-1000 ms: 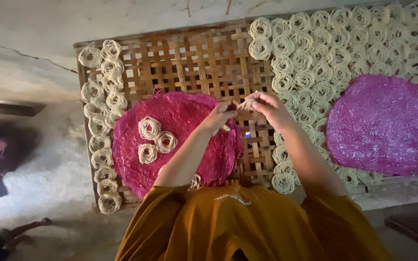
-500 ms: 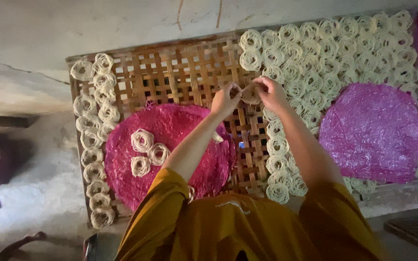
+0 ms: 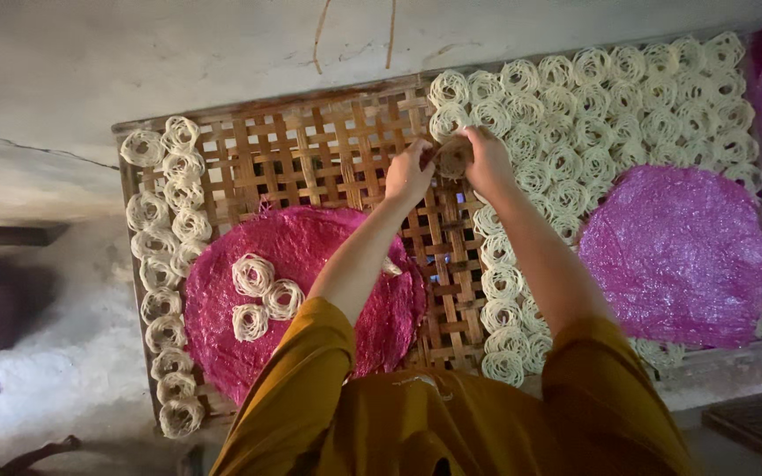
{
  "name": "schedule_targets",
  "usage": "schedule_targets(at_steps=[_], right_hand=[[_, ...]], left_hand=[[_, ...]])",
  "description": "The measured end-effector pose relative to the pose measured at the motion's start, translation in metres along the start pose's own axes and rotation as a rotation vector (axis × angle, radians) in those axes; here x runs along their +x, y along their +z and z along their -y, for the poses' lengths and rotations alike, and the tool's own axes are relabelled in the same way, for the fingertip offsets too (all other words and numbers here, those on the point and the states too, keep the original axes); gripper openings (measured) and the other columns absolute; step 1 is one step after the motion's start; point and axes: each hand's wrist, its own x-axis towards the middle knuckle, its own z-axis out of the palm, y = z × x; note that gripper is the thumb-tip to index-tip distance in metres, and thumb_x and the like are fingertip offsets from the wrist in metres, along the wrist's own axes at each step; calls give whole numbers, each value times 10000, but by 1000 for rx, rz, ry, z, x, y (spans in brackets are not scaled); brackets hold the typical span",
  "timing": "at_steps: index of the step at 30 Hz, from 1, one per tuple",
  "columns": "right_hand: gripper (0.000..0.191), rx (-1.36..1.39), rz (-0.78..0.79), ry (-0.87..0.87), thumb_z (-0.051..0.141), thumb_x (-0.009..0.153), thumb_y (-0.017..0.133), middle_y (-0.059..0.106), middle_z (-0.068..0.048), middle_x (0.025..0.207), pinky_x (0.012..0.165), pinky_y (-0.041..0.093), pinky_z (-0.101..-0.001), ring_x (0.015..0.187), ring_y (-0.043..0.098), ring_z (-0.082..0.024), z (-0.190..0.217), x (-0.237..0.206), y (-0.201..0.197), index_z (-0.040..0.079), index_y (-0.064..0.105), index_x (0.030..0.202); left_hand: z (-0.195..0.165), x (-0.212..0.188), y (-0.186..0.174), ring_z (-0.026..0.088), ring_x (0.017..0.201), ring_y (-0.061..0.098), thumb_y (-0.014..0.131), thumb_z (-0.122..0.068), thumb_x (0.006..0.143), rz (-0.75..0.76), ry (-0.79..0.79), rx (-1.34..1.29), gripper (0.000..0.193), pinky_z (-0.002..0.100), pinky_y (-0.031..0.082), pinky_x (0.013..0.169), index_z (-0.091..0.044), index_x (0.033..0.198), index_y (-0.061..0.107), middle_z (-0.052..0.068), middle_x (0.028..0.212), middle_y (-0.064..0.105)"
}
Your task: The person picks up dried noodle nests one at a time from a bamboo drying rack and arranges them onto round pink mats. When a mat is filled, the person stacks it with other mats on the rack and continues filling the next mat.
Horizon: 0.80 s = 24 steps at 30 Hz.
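We note both hands have moved up the woven bamboo lattice tray [image 3: 310, 167] since a second ago. Our left hand [image 3: 409, 173] and right hand [image 3: 489, 160] pinch one pale coiled noodle nest [image 3: 453, 159] between them, touching the tray beside the filled rows. Three nests remain on the round pink mat [image 3: 302, 300].

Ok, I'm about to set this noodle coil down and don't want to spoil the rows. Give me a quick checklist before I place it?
1. Noodle coil held by both left hand and right hand: ok.
2. Bare lattice on the bamboo tray beside the hands: ok.
3. Coil kept whole in the grip: cannot tell, fingers cover it.
4. Neighbouring coil rows undisturbed: ok.
5. Three spare coils on the pink mat: ok.
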Motion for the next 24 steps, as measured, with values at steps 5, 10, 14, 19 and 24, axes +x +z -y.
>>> schedule_targets(at_steps=[5,10,14,19,24], right_hand=[[582,-102,-50,-64,-150,692,729,615,-268,1258,885,543,-522,1148,616,-503,0,-7,-1,21,655,1244],[471,138,-80,27,-101,839,699,620,-176,1305,887,587,-415,1142,676,-378,-12,-14,-2,76,654,1273],[347,-15,-231,-120,-43,884,763,658,-122,1259,904,591,-429,1137,679,-337,-23,-23,-4,82,714,1204],[255,-336,-94,-82,69,848,821,643,-83,1138,900,560,-398,1094,594,-291,-26,-41,-4,90,744,1090],[231,-505,-64,-167,115,851,811,627,-61,1172,931,540,-400,1129,577,-279,-18,-42,2,99,759,1076]], left_hand=[[4,-5,5,339,1049,691,688,-148,913,-115,70,72,360,451,584,842,-108,1267,636,110,1288,632],[6,-6,11,305,1157,627,674,-144,914,-125,143,241,346,427,580,853,-179,1258,659,57,1308,547],[4,-13,13,257,1272,533,702,-140,908,-102,332,375,355,432,496,1058,-213,1254,670,41,1308,529],[3,-27,18,286,1363,402,769,-150,768,77,335,534,529,489,391,1097,-185,1281,643,58,1361,474],[-9,-16,30,299,1294,436,763,-106,708,-66,425,653,587,481,394,1054,-157,1282,648,68,1332,510]])
